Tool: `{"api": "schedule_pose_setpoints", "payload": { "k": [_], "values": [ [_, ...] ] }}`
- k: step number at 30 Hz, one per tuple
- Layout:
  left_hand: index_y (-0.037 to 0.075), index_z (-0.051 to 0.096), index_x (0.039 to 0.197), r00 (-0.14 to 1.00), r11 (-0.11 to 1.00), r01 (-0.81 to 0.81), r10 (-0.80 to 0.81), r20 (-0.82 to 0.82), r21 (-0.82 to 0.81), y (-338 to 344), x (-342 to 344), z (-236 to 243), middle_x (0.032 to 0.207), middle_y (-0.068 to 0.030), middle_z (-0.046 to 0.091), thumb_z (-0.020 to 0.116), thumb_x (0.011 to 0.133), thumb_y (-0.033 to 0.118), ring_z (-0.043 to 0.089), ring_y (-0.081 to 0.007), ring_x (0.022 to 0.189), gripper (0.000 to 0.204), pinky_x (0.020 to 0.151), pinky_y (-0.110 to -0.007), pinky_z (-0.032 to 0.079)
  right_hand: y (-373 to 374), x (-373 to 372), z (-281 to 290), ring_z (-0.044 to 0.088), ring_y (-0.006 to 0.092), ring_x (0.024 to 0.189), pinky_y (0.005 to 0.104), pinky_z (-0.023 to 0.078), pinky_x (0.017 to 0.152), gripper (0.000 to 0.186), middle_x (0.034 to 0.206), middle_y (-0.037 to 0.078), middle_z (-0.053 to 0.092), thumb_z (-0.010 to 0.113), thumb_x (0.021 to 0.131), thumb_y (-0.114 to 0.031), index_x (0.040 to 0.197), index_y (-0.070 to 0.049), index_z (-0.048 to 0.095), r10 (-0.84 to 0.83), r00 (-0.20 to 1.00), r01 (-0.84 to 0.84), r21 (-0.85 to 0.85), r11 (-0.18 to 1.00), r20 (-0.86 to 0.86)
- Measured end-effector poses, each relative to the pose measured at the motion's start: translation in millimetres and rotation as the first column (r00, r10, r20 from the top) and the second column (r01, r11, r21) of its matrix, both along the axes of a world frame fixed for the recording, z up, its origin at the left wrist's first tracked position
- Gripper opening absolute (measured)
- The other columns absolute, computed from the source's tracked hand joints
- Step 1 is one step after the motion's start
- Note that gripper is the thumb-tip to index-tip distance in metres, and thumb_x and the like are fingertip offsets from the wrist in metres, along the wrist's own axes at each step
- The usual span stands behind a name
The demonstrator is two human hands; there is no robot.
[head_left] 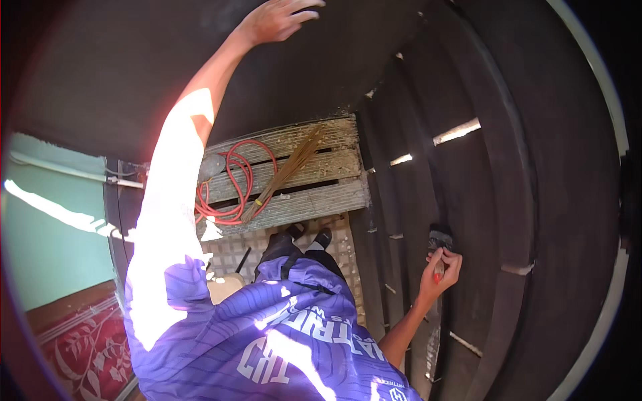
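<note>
A purple shirt (221, 337) with white lettering fills the lower middle, crossed by patches of hard sunlight. The left arm (170, 180) stretches up from it, its upper part bleached by glare.

The right hand (443, 267) is out to the right, and its grip is closed around a paintbrush (441, 235), thumb and fingers pinching the handle, with a bit of red showing between them. The dark bristles point away from the person, at the dark boards (478, 200); I cannot tell whether they touch.

The left hand (277, 21) is at the upper edge, in front of a dark surface (120, 67). Its grip is loosely open, the fingers partly bent, and I cannot tell whether it touches that surface.

Below the shirt, 2 feet in dark shoes (323, 238) stand on a checked floor (342, 250). A pale, rounded container (226, 289) sits to their left, partly hidden by the shirt, near a thin black stick (243, 259).

Past the feet is a slatted wooden worktop (328, 199). On it lie a looped red hose (250, 175), a rounded grey thing (212, 166) and a broom (294, 160) of thin tan sticks with a yellow band.

At the far left are a light green wall (60, 227), a white pipe (73, 171) along it, and a red cloth (87, 354) with a pale leafy pattern. 2 bright gaps (457, 131) show between the boards.
</note>
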State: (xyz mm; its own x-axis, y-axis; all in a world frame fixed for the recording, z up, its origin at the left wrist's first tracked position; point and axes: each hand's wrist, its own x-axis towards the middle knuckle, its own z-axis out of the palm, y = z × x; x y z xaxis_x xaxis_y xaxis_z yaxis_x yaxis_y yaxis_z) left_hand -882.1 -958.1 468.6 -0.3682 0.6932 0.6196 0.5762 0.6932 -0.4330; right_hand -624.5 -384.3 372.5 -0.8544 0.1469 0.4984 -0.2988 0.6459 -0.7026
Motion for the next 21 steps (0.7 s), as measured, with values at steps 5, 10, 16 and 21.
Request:
{"api": "schedule_pose_setpoints", "payload": {
  "k": [5,10,16,21],
  "values": [
    [0.008,0.055,0.109,0.995,0.994,0.059,-0.066,-0.073,-0.097,-24.8,-7.1,12.9,0.133,-0.0121,0.052,0.065,0.073,0.014,0.051,-0.0293,0.124,0.038,0.097,-0.044,0.039,-12.8,-18.1,5.7,0.062,0.0145,0.063,0.0246,0.053,0.053,0.022,0.086,0.011,0.054,0.060,0.090,0.002,0.075,0.002,0.044,0.058,0.998,-0.061,0.078,0.995,0.033],
    [0.010,0.056,0.106,0.896,0.976,0.174,-0.213,-0.389,-0.135,-36.0,-18.6,4.3,0.133,-0.0100,0.053,0.067,0.071,0.020,0.050,-0.0268,0.126,0.039,0.098,-0.043,0.036,-42.8,-74.9,8.8,0.062,0.0146,0.064,0.0242,0.054,0.054,0.023,0.086,0.012,0.054,0.059,0.091,0.001,0.075,0.002,0.044,0.170,0.983,-0.174,0.059,0.983,0.068],
    [0.013,0.055,0.107,0.984,0.987,-0.109,0.091,-0.155,-0.116,-28.8,-3.4,4.8,0.135,-0.0083,0.050,0.069,0.071,0.030,0.044,-0.0228,0.131,0.042,0.100,-0.042,0.033,-117.1,-172.0,0.4,0.063,0.0152,0.067,0.0256,0.056,0.057,0.014,0.086,0.011,0.054,0.059,0.091,0.002,0.081,0.005,0.049,0.341,0.939,-0.343,0.083,0.936,0.038],
    [0.013,0.055,0.111,0.963,0.922,-0.264,0.233,-0.138,-0.284,-23.9,7.0,17.6,0.138,-0.0082,0.047,0.070,0.072,0.033,0.041,-0.0240,0.132,0.046,0.101,-0.043,0.032,-180.5,-278.7,-13.2,0.063,0.0168,0.065,0.0277,0.049,0.059,0.020,0.077,0.010,0.054,0.062,0.089,0.000,0.078,0.000,0.047,0.467,0.882,-0.447,0.196,0.873,-0.069]
  ]
}}
